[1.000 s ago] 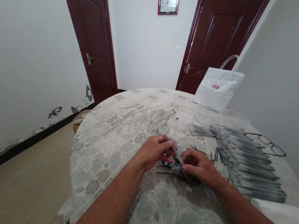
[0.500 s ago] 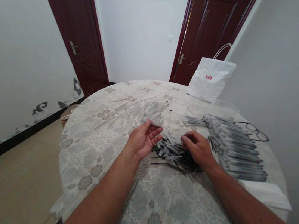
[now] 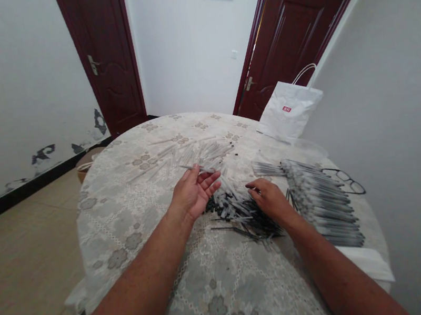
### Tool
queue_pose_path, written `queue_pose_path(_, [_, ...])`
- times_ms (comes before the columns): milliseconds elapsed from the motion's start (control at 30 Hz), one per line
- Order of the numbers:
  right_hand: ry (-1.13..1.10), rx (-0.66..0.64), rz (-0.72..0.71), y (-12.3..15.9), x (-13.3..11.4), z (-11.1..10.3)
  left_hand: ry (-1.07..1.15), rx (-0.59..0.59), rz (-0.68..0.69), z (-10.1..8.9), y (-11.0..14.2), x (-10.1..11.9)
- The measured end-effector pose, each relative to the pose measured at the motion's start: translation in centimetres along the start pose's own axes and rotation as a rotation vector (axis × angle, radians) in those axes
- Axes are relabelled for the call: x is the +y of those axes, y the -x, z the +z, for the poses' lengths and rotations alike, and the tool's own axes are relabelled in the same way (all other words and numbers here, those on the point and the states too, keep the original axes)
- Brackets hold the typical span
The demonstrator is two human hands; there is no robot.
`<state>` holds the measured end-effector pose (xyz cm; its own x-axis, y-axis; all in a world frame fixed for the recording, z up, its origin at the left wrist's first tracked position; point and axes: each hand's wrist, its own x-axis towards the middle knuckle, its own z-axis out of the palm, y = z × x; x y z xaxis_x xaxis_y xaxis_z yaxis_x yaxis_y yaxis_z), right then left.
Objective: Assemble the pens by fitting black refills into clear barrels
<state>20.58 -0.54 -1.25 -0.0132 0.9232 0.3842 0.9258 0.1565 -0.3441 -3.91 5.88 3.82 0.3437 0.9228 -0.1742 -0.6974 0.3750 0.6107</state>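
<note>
My left hand [image 3: 195, 190] is palm up at the near edge of a loose spread of clear pen barrels [image 3: 209, 151]. A thin clear pen barrel [image 3: 208, 170] runs between its thumb and forefinger; the other fingers are loosely extended. My right hand [image 3: 270, 197] is over the right side of a mixed heap of black and clear pen parts [image 3: 243, 211]. Its thumb and fingers are pinched together, with something small and dark at the tips that I cannot make out.
Rows of black-and-clear pens [image 3: 322, 204] are stacked to the right, beside eyeglasses [image 3: 344, 179]. A white paper bag [image 3: 291, 110] stands at the back right. Something white and flat [image 3: 367, 263] lies near the right edge of the round table's patterned cloth [image 3: 128, 245].
My hands were together on a clear pen barrel; they have since moved apart. The left has gone toward the loose barrels, the right over the heap. The camera has tilted down and turned right.
</note>
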Motion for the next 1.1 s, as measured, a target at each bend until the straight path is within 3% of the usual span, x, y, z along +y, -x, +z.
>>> queue_pose_path(133, [0.034,-0.125,-0.004,-1.1,-0.8,-0.8,-0.032,-0.014,0.031,-0.1,0.1,0.2])
queue_pose_path(300, [-0.033,-0.117,-0.078,-0.8,-4.7,-1.6,-0.047,0.000,0.063,-0.1,0.1,0.3])
queue_pose_path(433, [0.045,-0.176,-0.200,0.5,-8.9,-0.6,-0.042,0.018,0.099,-0.5,-0.4,0.1])
queue_pose_path(533, [0.200,-0.250,-0.244,1.1,-10.7,0.9,-0.035,0.025,0.112,-0.8,-0.6,0.1])
queue_pose_path(733, [0.399,-0.292,-0.192,1.2,-11.0,2.2,-0.035,0.028,0.117,-0.8,-0.5,0.2])
queue_pose_path(1100, [0.464,-0.260,-0.213,1.4,-10.9,2.9,-0.067,0.012,0.102,-0.7,-0.3,0.1])
